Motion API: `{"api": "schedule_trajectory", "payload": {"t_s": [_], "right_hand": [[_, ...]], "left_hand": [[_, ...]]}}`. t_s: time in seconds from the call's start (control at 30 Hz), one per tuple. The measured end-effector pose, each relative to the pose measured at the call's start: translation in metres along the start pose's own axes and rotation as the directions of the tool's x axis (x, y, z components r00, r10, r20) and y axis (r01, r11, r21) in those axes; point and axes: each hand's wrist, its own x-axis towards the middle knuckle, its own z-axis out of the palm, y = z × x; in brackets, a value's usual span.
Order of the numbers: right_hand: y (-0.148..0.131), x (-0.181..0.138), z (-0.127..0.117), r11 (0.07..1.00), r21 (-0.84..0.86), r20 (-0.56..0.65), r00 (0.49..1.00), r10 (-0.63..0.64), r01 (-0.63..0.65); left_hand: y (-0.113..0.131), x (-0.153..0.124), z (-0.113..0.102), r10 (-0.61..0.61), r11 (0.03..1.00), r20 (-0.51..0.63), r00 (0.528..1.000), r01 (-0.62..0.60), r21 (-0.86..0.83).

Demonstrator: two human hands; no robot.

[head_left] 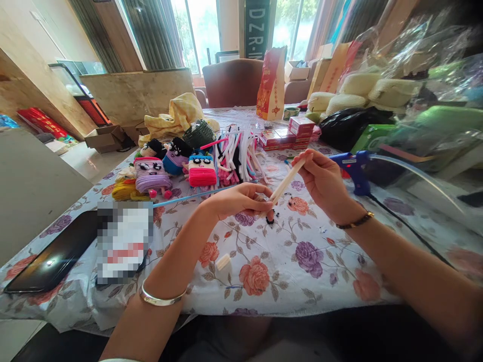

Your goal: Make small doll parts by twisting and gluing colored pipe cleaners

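A narrow cream-coloured strip [287, 182] is stretched slantwise between my two hands above the table; its exact kind is hard to make out. My left hand [243, 200] pinches the lower end between thumb and fingers. At the upper end, my right hand [319, 176] grips it with the fingertips. Below them on the floral tablecloth [271, 286] lies a small cream block [223, 262]. Small black bits [270, 219] are scattered just under the strip. A blue glue gun [354, 168] with a clear glue stick in its back stands beyond my right wrist.
Fuzzy dolls [153, 176] sit at the back left, beside a pile of coloured pipe cleaners [236, 158]. A black phone [56, 251] lies at the left edge. Red boxes [279, 138], a paper bag [271, 83] and plastic-wrapped cream rolls [360, 85] stand behind. The glue gun's cord [411, 229] runs right.
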Motion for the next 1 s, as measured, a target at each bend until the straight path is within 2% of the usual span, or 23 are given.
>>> {"api": "schedule_trajectory", "payload": {"t_s": [0.3,0.47,0.67,0.87,1.0], "right_hand": [[0.001,0.002,-0.002,1.0,-0.017,0.0,1.0,-0.023,0.023],[-0.007,0.003,0.002,0.995,0.008,0.028,0.995,0.1,-0.1],[-0.015,0.002,0.004,0.978,0.007,0.164,0.965,0.206,-0.21],[-0.016,0.0,0.006,0.972,-0.022,0.193,0.953,0.232,-0.232],[-0.015,-0.001,0.007,0.976,-0.006,0.17,0.961,0.216,-0.219]], "left_hand": [[0.001,0.0,0.002,-0.007,0.999,-0.021,1.0,0.008,0.051],[-0.001,0.0,0.001,-0.02,0.992,0.001,1.0,0.02,0.127],[-0.001,-0.001,-0.002,-0.037,0.988,0.029,0.999,0.032,0.15],[0.003,-0.004,-0.002,-0.059,0.983,0.042,0.997,0.051,0.176],[0.002,-0.005,-0.001,-0.051,0.985,0.035,0.998,0.044,0.167]]}}
